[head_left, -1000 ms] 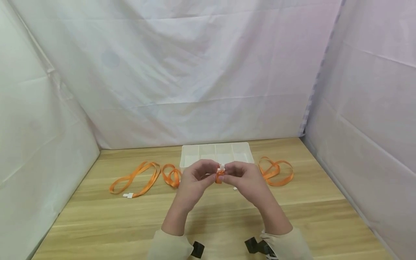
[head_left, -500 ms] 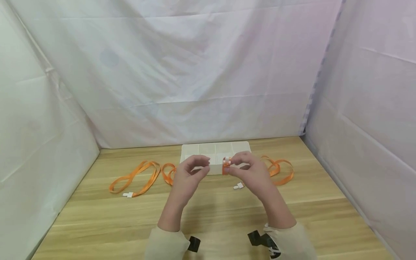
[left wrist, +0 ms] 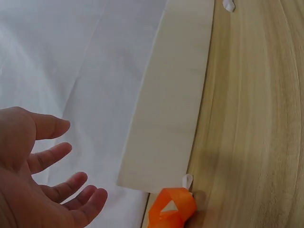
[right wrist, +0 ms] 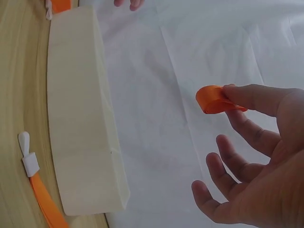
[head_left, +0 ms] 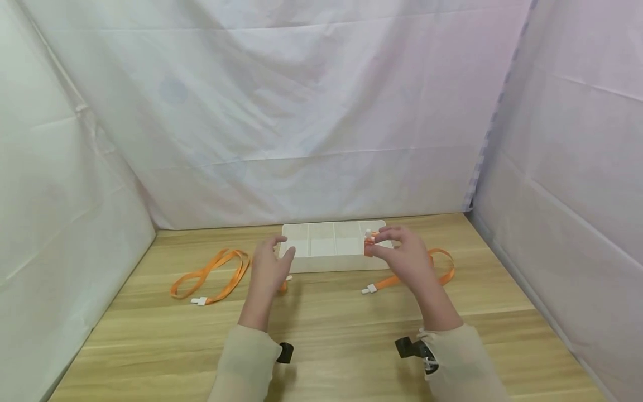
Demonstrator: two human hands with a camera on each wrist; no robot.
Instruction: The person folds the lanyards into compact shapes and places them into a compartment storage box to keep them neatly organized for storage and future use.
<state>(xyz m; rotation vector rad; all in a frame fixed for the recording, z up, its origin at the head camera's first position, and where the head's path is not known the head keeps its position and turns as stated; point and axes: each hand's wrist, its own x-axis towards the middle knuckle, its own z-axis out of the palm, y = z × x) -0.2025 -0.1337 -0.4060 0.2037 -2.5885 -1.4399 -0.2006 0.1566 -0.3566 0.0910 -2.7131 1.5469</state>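
Note:
My right hand (head_left: 408,255) pinches a rolled-up orange lanyard (head_left: 369,247) between thumb and forefinger, over the right end of a white compartment box (head_left: 331,264). The roll's white clip shows in the head view. In the right wrist view the coiled orange strap (right wrist: 209,99) sticks out from the fingertips, the other fingers spread loosely. My left hand (head_left: 267,269) holds nothing, its fingers apart and relaxed at the box's left end. Partly hidden behind it is another orange lanyard (head_left: 283,287), whose orange loop (left wrist: 173,206) shows by the box corner in the left wrist view.
A looped orange lanyard (head_left: 203,272) with a white clip (head_left: 198,301) lies on the wooden table at the left. Another lanyard (head_left: 387,282) lies at the right, partly under my right forearm. White cloth (head_left: 321,111) hangs behind the box and along both sides.
Both hands were together at the roll; the left let go and moved left. The right carried the rolled lanyard right and forward to above the box's right end.

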